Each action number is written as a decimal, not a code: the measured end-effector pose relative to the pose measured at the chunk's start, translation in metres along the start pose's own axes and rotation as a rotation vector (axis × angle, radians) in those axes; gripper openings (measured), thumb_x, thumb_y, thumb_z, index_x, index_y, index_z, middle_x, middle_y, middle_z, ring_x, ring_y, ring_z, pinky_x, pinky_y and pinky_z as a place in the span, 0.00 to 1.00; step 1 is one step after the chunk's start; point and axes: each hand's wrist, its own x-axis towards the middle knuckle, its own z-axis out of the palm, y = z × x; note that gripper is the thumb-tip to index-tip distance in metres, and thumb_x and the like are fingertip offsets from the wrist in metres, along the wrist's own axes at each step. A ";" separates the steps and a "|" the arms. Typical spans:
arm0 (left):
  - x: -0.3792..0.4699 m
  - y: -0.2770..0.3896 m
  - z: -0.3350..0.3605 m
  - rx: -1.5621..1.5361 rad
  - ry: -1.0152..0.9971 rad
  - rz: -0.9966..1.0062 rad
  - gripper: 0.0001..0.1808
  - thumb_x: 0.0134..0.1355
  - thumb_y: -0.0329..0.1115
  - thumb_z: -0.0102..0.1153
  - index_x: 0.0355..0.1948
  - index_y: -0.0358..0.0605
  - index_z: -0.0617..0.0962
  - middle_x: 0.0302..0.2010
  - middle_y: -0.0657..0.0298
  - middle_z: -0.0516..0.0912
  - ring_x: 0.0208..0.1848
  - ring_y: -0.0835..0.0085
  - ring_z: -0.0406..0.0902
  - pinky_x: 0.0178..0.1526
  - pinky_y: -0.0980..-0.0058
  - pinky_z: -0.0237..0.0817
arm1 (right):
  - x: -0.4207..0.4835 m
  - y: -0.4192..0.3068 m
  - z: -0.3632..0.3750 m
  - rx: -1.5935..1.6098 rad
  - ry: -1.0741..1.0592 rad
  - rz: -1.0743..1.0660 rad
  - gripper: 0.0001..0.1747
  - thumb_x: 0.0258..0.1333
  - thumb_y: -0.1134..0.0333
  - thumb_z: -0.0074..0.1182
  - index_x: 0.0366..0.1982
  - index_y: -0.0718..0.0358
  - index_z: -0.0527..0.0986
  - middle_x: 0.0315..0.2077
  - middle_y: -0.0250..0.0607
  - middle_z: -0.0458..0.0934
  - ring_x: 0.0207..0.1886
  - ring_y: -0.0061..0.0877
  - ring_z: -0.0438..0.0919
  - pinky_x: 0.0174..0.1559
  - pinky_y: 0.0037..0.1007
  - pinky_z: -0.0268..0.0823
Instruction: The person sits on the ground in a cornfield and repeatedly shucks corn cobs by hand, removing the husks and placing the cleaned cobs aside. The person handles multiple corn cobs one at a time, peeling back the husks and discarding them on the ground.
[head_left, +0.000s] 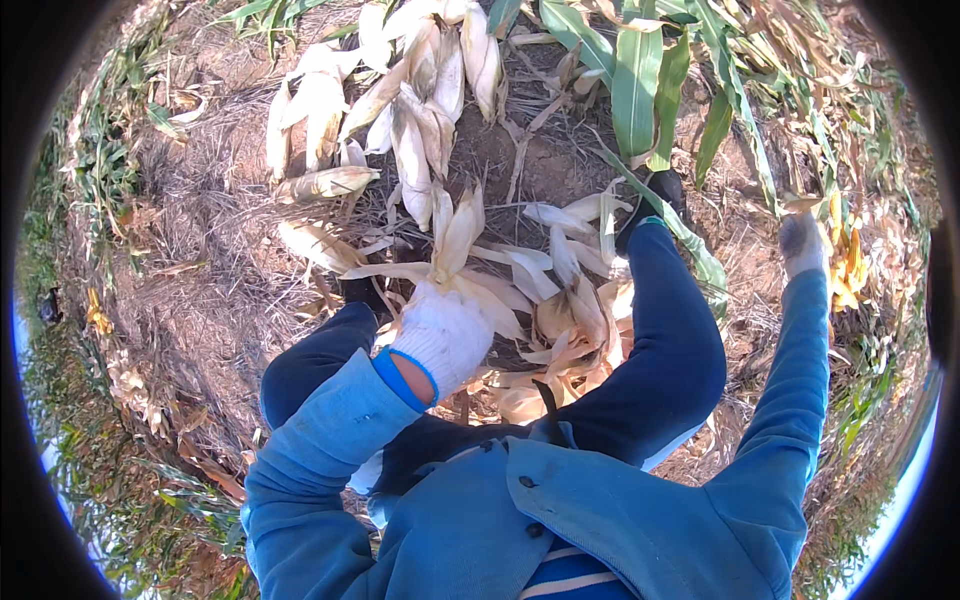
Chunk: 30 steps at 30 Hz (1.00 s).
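Observation:
My left hand (448, 330), in a white knit glove with a blue cuff, is closed around the base of a dry corn husk (459, 244), whose pale leaves splay out beyond the fingers. Whether an ear is inside cannot be seen. Off to the right, my right hand (804, 241), in a soiled white glove, is stretched out beside a heap of husked yellow corn ears (849, 266); its fingers are mostly hidden. Between my legs lies a pile of loose husks (574, 322).
Several unhusked corn ears (424, 127) lie in front on straw-covered soil. Green corn leaves (637, 90) hang ahead to the right, one crossing my right foot. A small group of yellow ears (97, 313) lies far left.

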 end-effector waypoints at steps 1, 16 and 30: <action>-0.002 -0.002 0.006 -0.028 0.021 -0.020 0.12 0.64 0.35 0.56 0.46 0.48 0.84 0.45 0.60 0.85 0.51 0.62 0.82 0.50 0.48 0.67 | -0.006 0.011 0.049 -0.041 -0.019 0.044 0.14 0.68 0.57 0.59 0.43 0.61 0.79 0.32 0.39 0.85 0.32 0.25 0.84 0.31 0.27 0.81; -0.051 -0.083 0.059 -0.320 0.315 -0.258 0.13 0.62 0.34 0.57 0.47 0.43 0.80 0.40 0.60 0.84 0.48 0.63 0.83 0.56 0.52 0.64 | -0.225 0.357 0.564 -1.255 -0.699 -0.256 0.52 0.47 0.42 0.72 0.58 0.77 0.64 0.54 0.69 0.75 0.60 0.51 0.77 0.63 0.41 0.69; -0.066 -0.088 0.078 -0.379 0.236 -0.331 0.11 0.61 0.35 0.60 0.44 0.46 0.83 0.40 0.60 0.85 0.45 0.61 0.83 0.46 0.53 0.64 | -0.247 0.283 0.520 -0.660 -1.027 0.041 0.39 0.52 0.61 0.68 0.62 0.72 0.71 0.51 0.48 0.81 0.53 0.33 0.79 0.56 0.32 0.71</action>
